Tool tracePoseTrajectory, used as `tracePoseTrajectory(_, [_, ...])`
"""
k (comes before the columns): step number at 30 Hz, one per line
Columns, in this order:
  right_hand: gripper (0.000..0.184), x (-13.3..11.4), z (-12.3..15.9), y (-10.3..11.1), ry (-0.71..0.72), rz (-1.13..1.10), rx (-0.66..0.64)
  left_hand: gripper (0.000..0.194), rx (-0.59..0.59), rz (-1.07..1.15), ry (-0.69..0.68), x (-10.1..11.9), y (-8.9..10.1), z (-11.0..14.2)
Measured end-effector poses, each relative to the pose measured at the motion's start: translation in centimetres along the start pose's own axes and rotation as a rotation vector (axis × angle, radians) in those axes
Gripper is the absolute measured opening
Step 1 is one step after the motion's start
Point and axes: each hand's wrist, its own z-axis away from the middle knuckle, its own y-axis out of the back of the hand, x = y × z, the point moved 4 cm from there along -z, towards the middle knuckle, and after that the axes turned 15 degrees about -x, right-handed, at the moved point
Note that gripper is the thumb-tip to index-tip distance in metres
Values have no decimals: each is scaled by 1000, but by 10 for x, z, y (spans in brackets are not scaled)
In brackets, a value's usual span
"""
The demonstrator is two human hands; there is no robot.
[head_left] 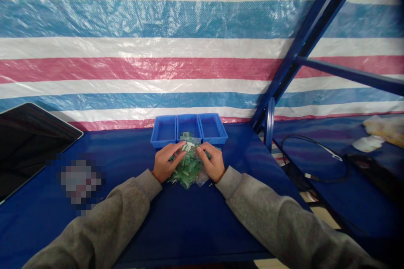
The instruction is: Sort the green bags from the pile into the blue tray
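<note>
Apparently, our handling was unfinished: our left hand (165, 162) and right hand (215, 163), fingers slightly parted, hold unclear, met at bagged pieces (188, 171) heaped nearer than the blue bins (188, 123).

A heap of bags (187, 172) lies on the table (189, 227) before me — my left hand (166, 162) at its left side, my right hand (215, 163) at its right. Behind it three bins (213, 128) stand in a row, a sheet (158, 17) at their back. A screen (34, 143) sits far left; right of the post (295, 52), a cable (328, 181) lies on another table (378, 206).
</note>
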Motion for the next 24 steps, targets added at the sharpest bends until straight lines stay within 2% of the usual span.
tracePoseTrajectory(5, [21,0,0,0,1,-2,10,29,-4,0,-26,3,1,-1])
tracePoseTrajectory(24, [23,-2,-1,1,7,49,-6,29,-37,-8,-100,6,0,-1])
